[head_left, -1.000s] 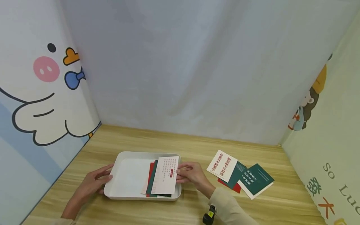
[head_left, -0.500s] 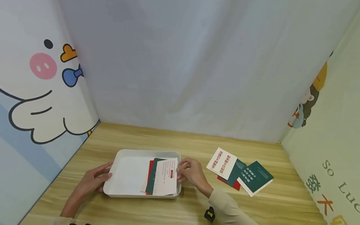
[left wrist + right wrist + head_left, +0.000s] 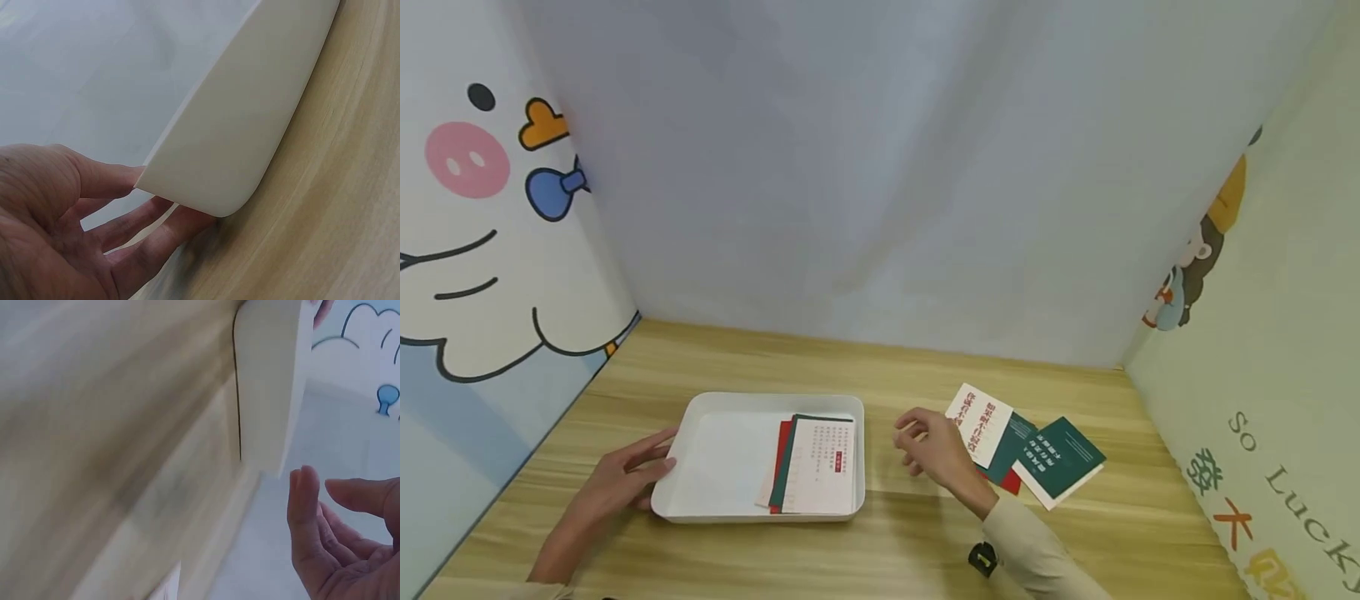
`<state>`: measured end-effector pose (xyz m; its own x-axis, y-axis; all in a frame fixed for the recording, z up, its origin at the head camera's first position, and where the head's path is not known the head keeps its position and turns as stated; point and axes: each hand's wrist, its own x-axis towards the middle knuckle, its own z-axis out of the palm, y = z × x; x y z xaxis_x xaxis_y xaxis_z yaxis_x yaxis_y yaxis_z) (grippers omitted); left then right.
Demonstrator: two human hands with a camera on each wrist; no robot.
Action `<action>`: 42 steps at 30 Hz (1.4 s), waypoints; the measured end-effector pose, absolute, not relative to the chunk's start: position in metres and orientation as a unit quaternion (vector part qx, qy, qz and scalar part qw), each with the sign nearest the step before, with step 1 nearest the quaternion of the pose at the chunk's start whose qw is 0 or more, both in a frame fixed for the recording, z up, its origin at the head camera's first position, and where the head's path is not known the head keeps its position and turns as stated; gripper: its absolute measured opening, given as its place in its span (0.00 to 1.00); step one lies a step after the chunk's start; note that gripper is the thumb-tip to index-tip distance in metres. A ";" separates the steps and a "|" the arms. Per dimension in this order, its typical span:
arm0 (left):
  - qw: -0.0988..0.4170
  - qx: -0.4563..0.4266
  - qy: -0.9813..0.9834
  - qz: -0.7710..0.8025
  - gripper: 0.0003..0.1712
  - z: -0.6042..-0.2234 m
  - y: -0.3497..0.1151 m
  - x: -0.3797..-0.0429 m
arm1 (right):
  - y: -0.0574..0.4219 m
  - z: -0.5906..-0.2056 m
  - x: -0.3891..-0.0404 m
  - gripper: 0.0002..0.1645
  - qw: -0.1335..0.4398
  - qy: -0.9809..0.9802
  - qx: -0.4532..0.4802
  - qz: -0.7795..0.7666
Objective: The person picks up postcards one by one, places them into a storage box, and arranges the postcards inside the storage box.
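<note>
Your left hand (image 3: pixel 615 481) grips the tray (image 3: pixel 722 467), so I'd use that empty, relaxed right hand (image 3: pixel 940 450) to edge-pinch the cards (image 3: pixel 1018 440) right of the tray.

You are drawing your right hand (image 3: pixel 936 450) away from the white tray (image 3: pixel 722 467), leaving the top pale card (image 3: pixel 818 479) lying inside it, and you are bringing that hand nearer the loose cards (image 3: pixel 1063 454) on the right of the worktop (image 3: pixel 910 554)
</note>
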<state>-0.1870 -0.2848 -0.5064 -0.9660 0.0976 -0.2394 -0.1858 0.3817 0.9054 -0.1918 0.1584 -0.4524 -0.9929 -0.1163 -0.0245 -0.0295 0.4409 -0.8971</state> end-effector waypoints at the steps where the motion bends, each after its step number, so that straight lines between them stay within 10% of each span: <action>1: 0.125 -0.026 0.823 0.553 0.40 -0.505 -0.287 -0.186 | 0.165 -0.449 -0.193 0.10 0.033 0.857 -0.041 -0.513; 19: 0.118 -0.011 0.823 0.555 0.40 -0.504 -0.288 -0.187 | 0.305 -0.434 -0.212 0.19 0.016 0.937 -0.094 -0.336; 42: 0.117 -0.020 0.823 0.555 0.38 -0.503 -0.284 -0.187 | 0.378 -0.446 -0.216 0.53 0.136 0.960 -0.127 -0.209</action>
